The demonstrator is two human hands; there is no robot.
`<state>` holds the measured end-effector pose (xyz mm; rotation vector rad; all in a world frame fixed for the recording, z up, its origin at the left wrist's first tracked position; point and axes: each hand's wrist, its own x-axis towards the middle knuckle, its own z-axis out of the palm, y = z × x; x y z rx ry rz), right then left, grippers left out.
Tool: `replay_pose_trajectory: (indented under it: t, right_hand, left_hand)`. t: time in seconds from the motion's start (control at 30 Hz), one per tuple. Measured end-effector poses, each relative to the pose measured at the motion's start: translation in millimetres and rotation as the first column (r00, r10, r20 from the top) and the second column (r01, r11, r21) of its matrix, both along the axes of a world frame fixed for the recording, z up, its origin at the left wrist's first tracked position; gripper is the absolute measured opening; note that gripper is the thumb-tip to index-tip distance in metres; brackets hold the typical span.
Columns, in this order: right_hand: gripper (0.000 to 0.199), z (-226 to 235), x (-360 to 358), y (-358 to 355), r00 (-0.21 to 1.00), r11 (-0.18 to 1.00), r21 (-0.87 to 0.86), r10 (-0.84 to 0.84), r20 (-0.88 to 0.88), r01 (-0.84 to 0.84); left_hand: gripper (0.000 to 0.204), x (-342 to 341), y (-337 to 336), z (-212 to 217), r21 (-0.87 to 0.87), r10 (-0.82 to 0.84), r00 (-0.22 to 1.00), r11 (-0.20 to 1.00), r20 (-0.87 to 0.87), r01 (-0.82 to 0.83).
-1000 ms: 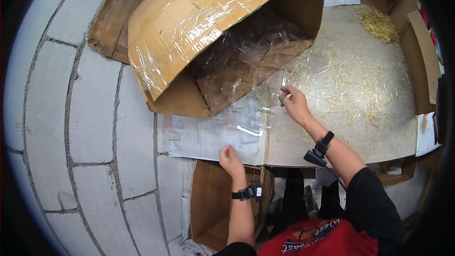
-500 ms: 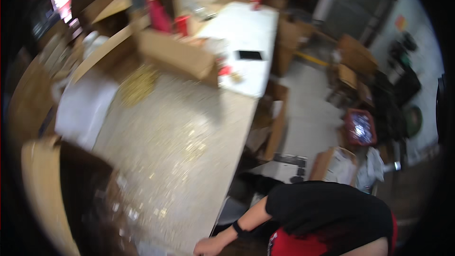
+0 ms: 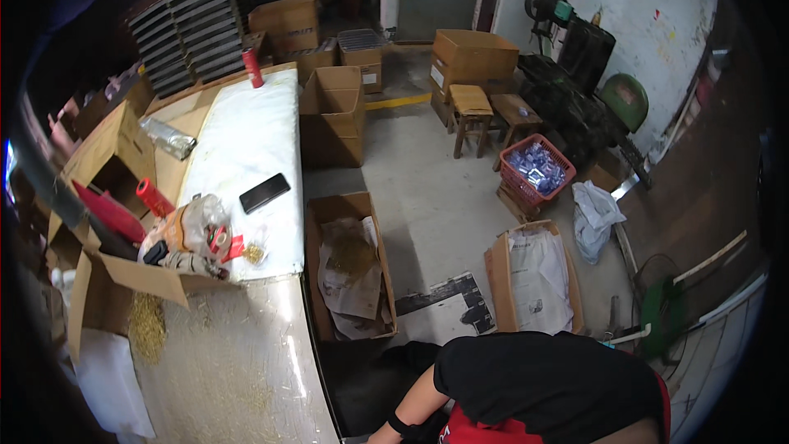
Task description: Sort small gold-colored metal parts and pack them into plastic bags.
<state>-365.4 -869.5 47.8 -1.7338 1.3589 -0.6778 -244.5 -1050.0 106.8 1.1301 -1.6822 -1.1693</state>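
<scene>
View's swung from the tabletop to the whole workshop. Only a banded forearm [image 3: 411, 413] shows at 6 o'clock; the fingers are out of frame, so can't tell their state. The straw-strewn table [image 3: 238, 362] is at 7 o'clock. Reaching down unseen could snag the open floor box [image 3: 349, 271].

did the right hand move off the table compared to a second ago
Yes. It lay flat on the table then; now neither hand is on it. Only one arm with a dark wristband shows, below the table edge, its hand cut off by the frame.
</scene>
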Motion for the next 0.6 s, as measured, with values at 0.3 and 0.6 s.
replay_pose_trajectory:
  t: [0.3, 0.6]
  right_hand:
    - [0.033, -14, -68, 14, 0.966, 0.969, -0.125, -0.188, 0.177, 0.212]
    - [0.028, -23, -95, 71, 0.912, 0.872, -0.303, -0.306, 0.274, 0.384]
  left_hand:
    - [0.072, -7, 31, -16, 0.195, -0.169, 0.909, 0.946, -0.38, 0.257]
    - [0.046, -28, 199, -90, 0.62, -0.029, 0.842, 0.663, -0.539, 0.419]
